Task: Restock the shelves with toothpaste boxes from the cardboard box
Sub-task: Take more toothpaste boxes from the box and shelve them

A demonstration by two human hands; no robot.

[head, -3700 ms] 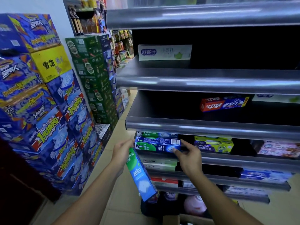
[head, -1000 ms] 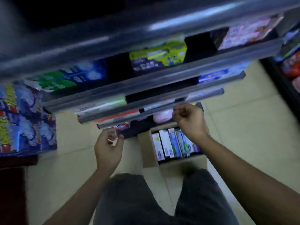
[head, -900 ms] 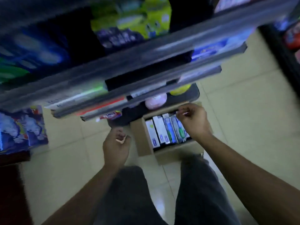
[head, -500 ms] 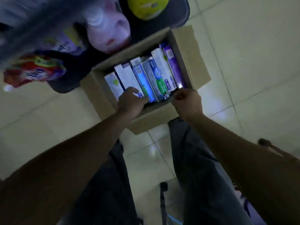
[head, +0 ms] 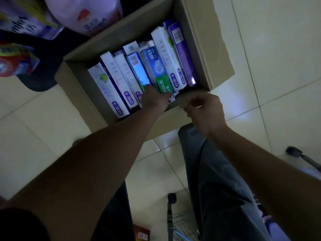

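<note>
This is a shop. Just beyond the left hand [head: 154, 98], an open cardboard box [head: 205, 49] holds toothpaste boxes [head: 163, 61] of several brands, packed in a row. Farther out to that hand's left, packaged goods [head: 90, 13] sit on a dark bottom shelf [head: 43, 54]. The floor [head: 278, 66] is pale tile, and a wire basket [head: 182, 223] stands nearer the person.
</note>
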